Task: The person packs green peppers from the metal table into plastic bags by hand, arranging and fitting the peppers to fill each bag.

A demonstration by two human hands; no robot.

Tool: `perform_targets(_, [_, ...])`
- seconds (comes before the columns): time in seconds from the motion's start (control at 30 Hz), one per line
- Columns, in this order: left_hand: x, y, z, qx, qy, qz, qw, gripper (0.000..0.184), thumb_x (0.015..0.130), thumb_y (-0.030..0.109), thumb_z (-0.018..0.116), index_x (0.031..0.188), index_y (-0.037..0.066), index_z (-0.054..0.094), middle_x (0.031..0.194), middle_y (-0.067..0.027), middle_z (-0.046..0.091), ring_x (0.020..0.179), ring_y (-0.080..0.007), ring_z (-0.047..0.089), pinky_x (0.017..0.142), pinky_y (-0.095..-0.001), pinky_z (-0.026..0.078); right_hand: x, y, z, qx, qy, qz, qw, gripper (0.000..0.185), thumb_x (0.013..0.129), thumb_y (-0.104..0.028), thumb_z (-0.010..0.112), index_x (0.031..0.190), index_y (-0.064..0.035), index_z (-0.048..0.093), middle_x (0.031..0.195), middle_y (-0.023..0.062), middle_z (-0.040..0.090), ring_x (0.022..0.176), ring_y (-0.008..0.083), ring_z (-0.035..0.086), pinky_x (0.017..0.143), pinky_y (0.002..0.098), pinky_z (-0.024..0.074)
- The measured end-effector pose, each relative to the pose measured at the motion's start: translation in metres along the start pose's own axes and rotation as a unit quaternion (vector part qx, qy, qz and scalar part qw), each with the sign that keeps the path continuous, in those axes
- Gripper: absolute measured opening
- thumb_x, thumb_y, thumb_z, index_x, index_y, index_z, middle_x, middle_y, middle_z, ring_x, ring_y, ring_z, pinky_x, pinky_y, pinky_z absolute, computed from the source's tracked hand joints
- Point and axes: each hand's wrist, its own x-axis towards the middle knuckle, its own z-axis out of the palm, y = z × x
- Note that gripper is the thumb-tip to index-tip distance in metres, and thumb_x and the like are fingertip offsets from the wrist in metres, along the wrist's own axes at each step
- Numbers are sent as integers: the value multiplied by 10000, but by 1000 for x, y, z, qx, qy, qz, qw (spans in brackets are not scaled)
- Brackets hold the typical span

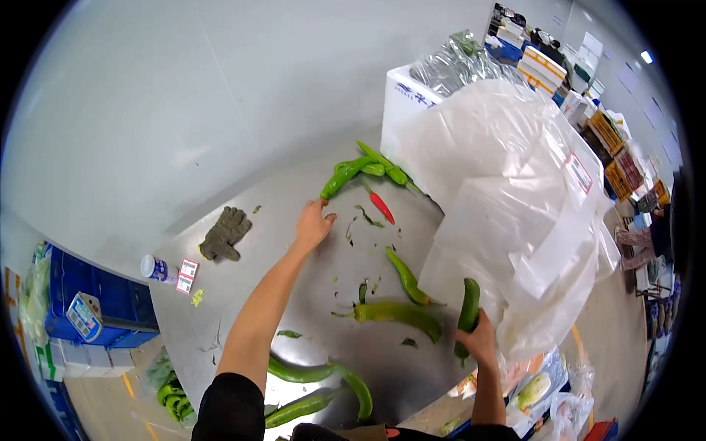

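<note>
My left hand [314, 224] reaches to the near end of a long green pepper [346, 178] at the back of the metal table. Its fingertips touch that end, while the thumb stands apart. More green peppers [386, 163] lie against this one, with a small red chili [382, 208] just in front. On the right, my right hand [479, 339] is closed round a dark green pepper [468, 305], held upright. Left of it lie a large green pepper [397, 314] and a smaller pepper [407, 278]. Several peppers [298, 370] lie near the front edge.
A white foam box [401, 110] with plastic sheeting [507, 198] over it stands at the back right. On the left are a grey work glove [225, 234], a small jar [156, 268] and labels [187, 276]. Leaf scraps dot the metal table [272, 301]. Blue crates [95, 298] stand beyond.
</note>
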Motion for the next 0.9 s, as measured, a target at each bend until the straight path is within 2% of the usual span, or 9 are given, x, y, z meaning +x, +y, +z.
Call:
perform_targets(0.17, [67, 26, 16, 90, 49, 98, 990, 696, 680, 265, 761, 1265, 77, 432, 1239, -126, 486, 1142, -294, 476, 936, -440, 408, 12, -43, 8, 137, -69, -24, 988, 476, 594, -192, 740, 953, 46, 539, 800, 142, 582, 720, 220, 549, 676, 335, 456])
perform_targets(0.3, [108, 44, 34, 116, 23, 106, 987, 750, 659, 237, 758, 1291, 87, 384, 1269, -130, 455, 1192, -285, 437, 956, -498, 376, 77, -115, 27, 93, -87, -130, 983, 472, 614, -182, 730, 982, 45, 540, 890, 158, 575, 794, 242, 553, 722, 336, 451])
perform_targets(0.43, [127, 28, 46, 112, -46, 52, 991, 525, 669, 167, 691, 1144, 50, 503, 1165, -161, 533, 1115, -326, 506, 915, -462, 421, 198, -171, 85, 72, -26, -297, 952, 500, 599, -191, 717, 1011, 35, 548, 996, 184, 540, 963, 318, 530, 840, 361, 429])
perform_targets(0.57, [96, 2, 11, 63, -10, -37, 997, 305, 678, 128, 637, 948, -5, 588, 974, -217, 612, 931, -375, 594, 788, -427, 494, 310, -186, 144, -75, -43, -273, 958, 628, 547, -291, 743, 1075, 4, 574, 1101, 208, 506, 1045, 319, 505, 891, 388, 419])
perform_targets(0.63, [82, -32, -15, 53, -20, -81, 995, 304, 666, 108, 663, 931, -25, 599, 884, -196, 634, 815, -320, 628, 703, -389, 501, 329, -190, 164, -210, -34, -237, 948, 628, 527, -324, 739, 1076, -51, 602, 1196, 216, 471, 1135, 319, 462, 928, 439, 395])
perform_targets(0.7, [54, -51, -50, -125, -64, -152, 978, 271, 668, 96, 682, 902, -25, 617, 820, -152, 639, 741, -262, 619, 669, -359, 488, 321, -187, 173, -331, 49, -262, 905, 655, 509, -384, 751, 1062, -53, 632, 1112, 202, 530, 1058, 319, 518, 906, 395, 423])
perform_targets(0.77, [14, -68, -88, -305, -76, -206, 927, 231, 684, 95, 701, 868, -27, 633, 776, -110, 634, 676, -201, 594, 625, -329, 468, 326, -195, 182, -368, 25, -261, 892, 661, 494, -436, 759, 1038, -74, 662, 1054, 179, 595, 1000, 317, 572, 884, 380, 448])
perform_targets(0.87, [-61, -83, -133, -499, -75, -228, 832, 214, 759, 82, 683, 921, -38, 612, 811, -104, 634, 665, -179, 603, 578, -318, 493, 354, -189, 176, -323, -88, -256, 907, 731, 495, -512, 759, 1076, -81, 650, 996, 154, 663, 973, 314, 616, 852, 412, 465])
perform_targets(0.9, [-91, -88, -148, -553, -72, -231, 797, 255, 774, 75, 674, 983, -47, 592, 824, -111, 632, 687, -185, 618, 596, -319, 513, 349, -186, 176, -249, -89, -274, 925, 684, 533, -432, 783, 1076, -42, 639, 971, 141, 670, 925, 280, 629, 807, 393, 480])
